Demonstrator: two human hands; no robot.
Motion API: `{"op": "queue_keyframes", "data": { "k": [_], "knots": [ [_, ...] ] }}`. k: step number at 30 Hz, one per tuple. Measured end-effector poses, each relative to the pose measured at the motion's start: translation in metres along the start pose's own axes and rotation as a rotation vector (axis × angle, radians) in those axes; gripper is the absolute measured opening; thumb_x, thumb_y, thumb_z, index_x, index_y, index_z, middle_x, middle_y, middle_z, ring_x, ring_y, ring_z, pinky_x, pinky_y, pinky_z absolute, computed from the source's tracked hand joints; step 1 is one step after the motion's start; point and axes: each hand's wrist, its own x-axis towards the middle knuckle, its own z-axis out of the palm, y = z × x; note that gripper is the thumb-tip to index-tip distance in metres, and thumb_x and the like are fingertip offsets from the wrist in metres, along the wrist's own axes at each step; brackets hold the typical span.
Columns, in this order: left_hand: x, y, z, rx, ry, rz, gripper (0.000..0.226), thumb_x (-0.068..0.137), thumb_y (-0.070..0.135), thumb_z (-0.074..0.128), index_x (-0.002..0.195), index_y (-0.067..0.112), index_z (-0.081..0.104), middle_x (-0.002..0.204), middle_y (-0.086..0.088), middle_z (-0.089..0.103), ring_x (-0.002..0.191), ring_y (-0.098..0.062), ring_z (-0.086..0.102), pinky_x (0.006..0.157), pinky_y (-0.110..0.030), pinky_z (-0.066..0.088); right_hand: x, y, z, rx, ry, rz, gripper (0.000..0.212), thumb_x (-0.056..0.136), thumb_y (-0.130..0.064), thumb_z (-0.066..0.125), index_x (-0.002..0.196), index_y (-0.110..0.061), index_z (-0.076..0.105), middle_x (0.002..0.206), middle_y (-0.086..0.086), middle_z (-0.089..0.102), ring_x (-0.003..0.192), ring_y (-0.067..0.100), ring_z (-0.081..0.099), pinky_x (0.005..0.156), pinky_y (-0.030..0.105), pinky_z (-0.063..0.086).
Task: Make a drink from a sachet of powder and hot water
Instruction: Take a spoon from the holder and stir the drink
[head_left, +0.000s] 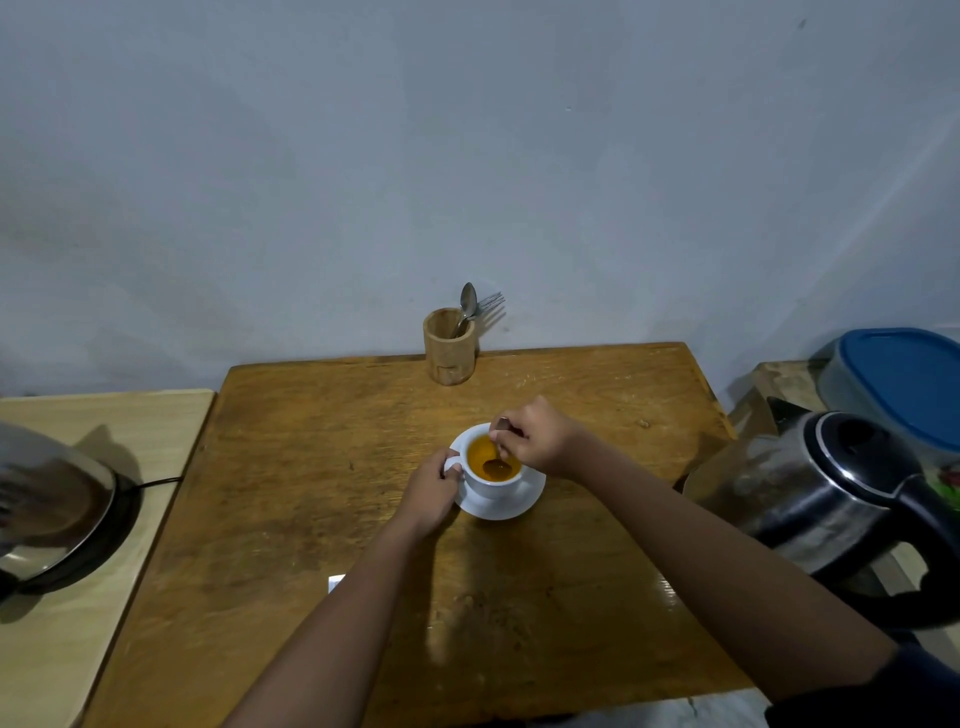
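At the far left sits one shiny pot (49, 512) on a pale side table (78, 639). Next comes the brown worktop (291, 467), with lots of bare room near its left and front edges. One white cup (491, 480) of orange drink stands on one saucer (506, 506) in the middle. The left hand (434, 491) has its fingers closed on the cup's handle. The right hand (537, 439) pinches one spoon (500, 457), which slants down into the drink. One wooden holder (449, 345) stands at the back edge. One kettle (831, 493) sits far right.
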Motion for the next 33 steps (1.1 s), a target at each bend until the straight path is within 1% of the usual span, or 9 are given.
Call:
{"op": "queue_keyframes", "data": {
  "k": [2,5,10,13,17,23,27,29,33],
  "knots": [
    [0.000,-0.001,0.000,0.010,0.000,0.005,0.018,0.096,0.018,0.041,0.109,0.019,0.053,0.112,-0.009,0.057,0.096,-0.021,0.053,0.072,-0.030,0.043,-0.001,-0.003,0.003,0.034,0.000,-0.006,0.027,0.095,-0.020,0.048,0.098,0.000,0.066,0.088,0.017,0.071,0.077,0.026,0.065,0.076,0.043,0.054],
    [0.000,-0.001,0.001,0.004,0.004,0.009,0.016,0.096,0.018,0.041,0.107,0.021,0.052,0.111,-0.010,0.059,0.097,-0.023,0.054,0.077,-0.033,0.043,-0.002,-0.004,0.006,0.129,0.031,0.008,0.025,0.095,-0.017,0.049,0.104,-0.001,0.066,0.092,0.017,0.072,0.080,0.018,0.066,0.081,0.039,0.056],
    [0.000,0.000,0.001,0.013,0.012,-0.001,0.018,0.096,0.018,0.041,0.110,0.019,0.052,0.113,-0.009,0.057,0.100,-0.023,0.054,0.076,-0.031,0.043,-0.004,-0.001,0.005,0.089,0.091,0.012,0.028,0.096,-0.018,0.048,0.110,-0.002,0.065,0.098,0.019,0.070,0.088,0.028,0.065,0.077,0.040,0.053],
    [-0.001,0.001,0.001,0.025,0.019,-0.013,0.024,0.096,0.018,0.041,0.117,0.014,0.053,0.117,-0.010,0.057,0.104,-0.024,0.054,0.083,-0.033,0.042,-0.006,0.004,0.004,0.039,0.135,0.018,0.028,0.096,-0.017,0.046,0.107,0.000,0.065,0.096,0.019,0.069,0.083,0.027,0.062,0.070,0.037,0.049],
    [-0.001,0.002,0.001,0.040,0.019,-0.002,0.024,0.096,0.018,0.041,0.116,0.013,0.054,0.118,-0.011,0.058,0.104,-0.024,0.054,0.083,-0.032,0.042,-0.010,0.006,0.004,0.000,0.149,0.026,0.028,0.095,-0.018,0.046,0.100,0.002,0.065,0.086,0.021,0.069,0.070,0.024,0.058,0.060,0.033,0.044],
    [-0.001,0.005,0.001,0.069,0.008,-0.010,0.024,0.097,0.017,0.039,0.116,0.014,0.054,0.111,-0.008,0.058,0.100,-0.021,0.053,0.080,-0.031,0.041,-0.004,0.002,0.004,0.049,0.122,0.073,0.026,0.094,-0.021,0.049,0.102,-0.002,0.064,0.086,0.018,0.070,0.076,0.026,0.065,0.073,0.043,0.057],
    [-0.001,0.006,0.001,0.069,0.006,-0.013,0.026,0.097,0.017,0.039,0.119,0.013,0.053,0.116,-0.010,0.058,0.101,-0.021,0.053,0.080,-0.031,0.040,-0.010,-0.001,-0.004,0.115,0.138,0.034,0.021,0.092,-0.017,0.053,0.098,-0.001,0.065,0.080,0.021,0.070,0.062,0.017,0.054,0.058,0.030,0.045],
    [-0.001,0.006,0.000,0.068,0.002,-0.013,0.028,0.097,0.016,0.040,0.122,0.012,0.052,0.120,-0.011,0.057,0.104,-0.021,0.052,0.082,-0.031,0.040,-0.014,-0.002,-0.012,0.135,0.180,-0.012,0.018,0.090,-0.014,0.055,0.093,-0.001,0.066,0.080,0.018,0.068,0.063,0.014,0.054,0.063,0.023,0.042],
    [0.000,0.005,0.000,0.080,-0.001,-0.023,0.030,0.097,0.017,0.040,0.123,0.011,0.052,0.124,-0.012,0.057,0.108,-0.024,0.053,0.083,-0.032,0.041,-0.020,-0.003,-0.026,0.186,0.260,-0.088,0.013,0.088,-0.012,0.056,0.089,-0.005,0.067,0.087,0.009,0.067,0.078,0.013,0.058,0.073,0.029,0.050]
  ]
}}
